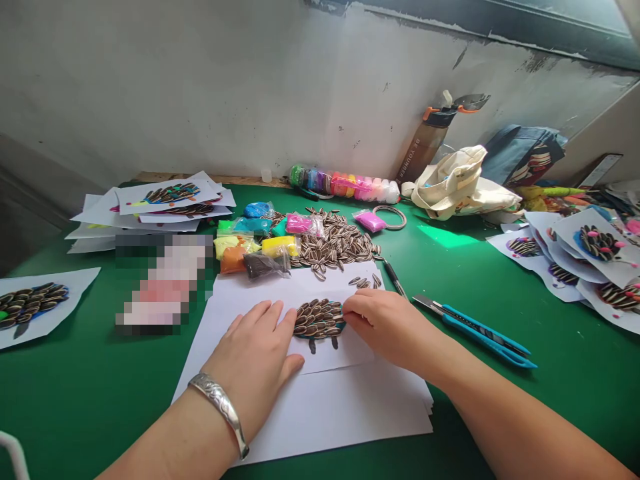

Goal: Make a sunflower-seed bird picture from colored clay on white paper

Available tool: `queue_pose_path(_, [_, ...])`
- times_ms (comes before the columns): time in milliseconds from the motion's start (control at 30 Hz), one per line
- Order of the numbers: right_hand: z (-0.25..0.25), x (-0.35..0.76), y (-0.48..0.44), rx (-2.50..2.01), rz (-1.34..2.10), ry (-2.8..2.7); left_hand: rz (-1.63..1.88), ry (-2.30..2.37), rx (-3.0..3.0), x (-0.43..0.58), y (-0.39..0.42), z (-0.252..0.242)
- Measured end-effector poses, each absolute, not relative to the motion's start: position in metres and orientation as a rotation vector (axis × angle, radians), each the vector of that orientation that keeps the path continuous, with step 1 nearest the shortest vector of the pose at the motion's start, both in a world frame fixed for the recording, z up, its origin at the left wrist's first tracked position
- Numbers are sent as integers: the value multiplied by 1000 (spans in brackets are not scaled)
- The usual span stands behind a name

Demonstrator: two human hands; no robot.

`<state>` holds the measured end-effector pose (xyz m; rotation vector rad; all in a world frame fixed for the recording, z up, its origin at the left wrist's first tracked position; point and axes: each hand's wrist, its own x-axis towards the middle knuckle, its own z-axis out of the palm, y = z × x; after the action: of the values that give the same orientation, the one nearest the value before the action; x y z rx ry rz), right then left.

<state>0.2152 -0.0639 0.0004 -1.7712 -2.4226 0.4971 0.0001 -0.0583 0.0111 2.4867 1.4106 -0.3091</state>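
A small animal-shaped figure (320,318), covered in striped sunflower seeds over a blue base with two dark feet, lies on a white sheet (345,360). My left hand (260,343) rests flat on the paper, fingers spread, its fingertips at the figure's left edge. At the figure's right edge, my right hand (377,320) is closed in a pinch. Whatever its fingertips hold, if anything, is hidden. A few loose sunflower seeds (366,282) lie on the sheet just beyond that hand. More white paper (345,407) is stacked underneath.
Behind the paper lie a heap of sunflower seeds (335,243) and several bags of coloured clay (267,247). A blue utility knife (483,333), blade exposed, and a pen (395,278) are at the right. Seed pictures (170,193) are piled left and right. A bottle (425,143) stands behind.
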Motion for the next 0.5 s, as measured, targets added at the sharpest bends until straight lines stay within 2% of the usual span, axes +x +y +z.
queue_pose_path(500, [0, 217, -66, -1822, 502, -2380, -292, 1414, 2501, 1, -58, 10])
